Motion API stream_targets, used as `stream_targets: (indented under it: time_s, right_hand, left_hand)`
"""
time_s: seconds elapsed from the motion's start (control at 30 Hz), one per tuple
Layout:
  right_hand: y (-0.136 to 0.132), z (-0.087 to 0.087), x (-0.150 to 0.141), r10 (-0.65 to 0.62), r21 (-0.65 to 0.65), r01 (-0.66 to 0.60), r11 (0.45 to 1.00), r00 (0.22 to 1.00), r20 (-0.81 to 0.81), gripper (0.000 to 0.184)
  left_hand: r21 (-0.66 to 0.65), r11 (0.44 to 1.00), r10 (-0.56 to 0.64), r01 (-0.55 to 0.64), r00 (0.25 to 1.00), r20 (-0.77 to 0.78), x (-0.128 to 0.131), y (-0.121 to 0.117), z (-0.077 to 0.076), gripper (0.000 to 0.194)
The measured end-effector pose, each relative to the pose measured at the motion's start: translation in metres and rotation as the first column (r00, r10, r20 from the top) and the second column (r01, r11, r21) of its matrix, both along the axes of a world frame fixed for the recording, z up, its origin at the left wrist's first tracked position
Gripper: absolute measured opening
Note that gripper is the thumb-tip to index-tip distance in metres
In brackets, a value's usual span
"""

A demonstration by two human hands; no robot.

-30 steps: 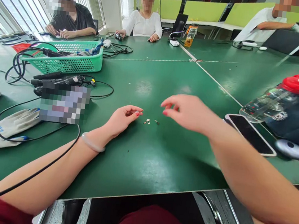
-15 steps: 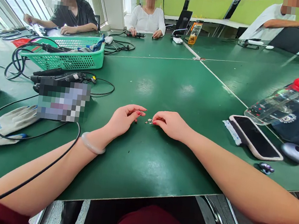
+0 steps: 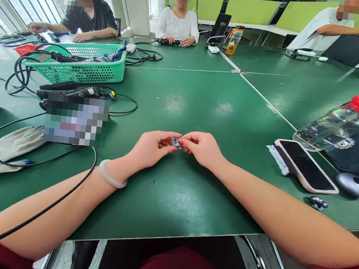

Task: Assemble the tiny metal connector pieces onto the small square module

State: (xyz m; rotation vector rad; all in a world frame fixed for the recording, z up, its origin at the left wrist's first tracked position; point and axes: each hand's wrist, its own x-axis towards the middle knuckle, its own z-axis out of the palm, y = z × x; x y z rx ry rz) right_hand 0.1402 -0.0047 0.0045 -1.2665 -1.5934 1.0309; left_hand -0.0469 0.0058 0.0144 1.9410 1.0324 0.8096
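My left hand point(image 3: 152, 147) and my right hand point(image 3: 202, 147) meet over the middle of the green table point(image 3: 202, 107). Both pinch a tiny grey metal part point(image 3: 175, 142) between their fingertips, just above the tabletop. A pale bangle point(image 3: 110, 175) circles my left wrist. The small loose bits seen on the table earlier are hidden by the fingers or picked up; I cannot tell which.
A phone point(image 3: 306, 166) lies to the right beside a clear bottle with a red cap point(image 3: 338, 123) and a grey mouse point(image 3: 356, 185). On the left are a green basket point(image 3: 83, 68), black cables point(image 3: 42, 157), tools and white gloves point(image 3: 4, 150). Three other people sit at the far side.
My right hand came down from above the table to the small parts, and both hands closed together and lifted a tiny part between their fingertips.
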Motion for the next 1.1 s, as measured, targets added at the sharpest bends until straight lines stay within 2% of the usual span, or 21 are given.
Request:
stream_targets:
  time_s: [0.13,0.37,0.47,0.7,0.83,1.0,1.1]
  right_hand:
    - [-0.001,0.000,-0.001,-0.020,0.042,0.018,0.999,0.998,0.065,0.023]
    - [-0.004,0.004,-0.002,-0.054,0.093,0.038,0.995,0.982,0.179,0.018]
    - [-0.006,0.004,-0.003,-0.072,0.144,0.042,0.989,0.975,0.212,0.017]
    - [-0.009,0.002,-0.006,-0.089,0.312,-0.016,0.950,0.943,0.320,0.015]
    - [-0.008,0.004,-0.004,-0.081,0.346,-0.065,0.936,0.917,0.390,0.018]
    - [-0.002,-0.002,0.001,-0.069,0.365,-0.174,0.915,0.822,0.566,0.011]
    - [0.001,-0.007,0.001,-0.066,0.347,-0.196,0.917,0.784,0.618,0.010]
  left_hand:
    - [0.125,0.992,0.003,0.005,0.998,-0.063,0.000,-0.002,0.001,0.035]
    - [0.184,0.983,0.008,0.015,0.992,-0.123,-0.001,-0.002,0.002,0.035]
    - [0.158,0.987,-0.017,0.034,0.994,-0.108,-0.001,-0.002,0.001,0.036]
    - [0.004,0.999,-0.035,0.035,0.998,0.054,0.001,-0.002,0.001,0.038]
    - [0.004,0.998,0.064,-0.064,0.997,0.039,0.000,0.003,0.003,0.030]
    - [0.019,0.973,0.229,-0.229,0.973,-0.017,-0.007,0.012,-0.001,0.023]
    - [-0.053,0.963,0.265,-0.265,0.964,-0.007,-0.008,0.014,-0.005,0.023]
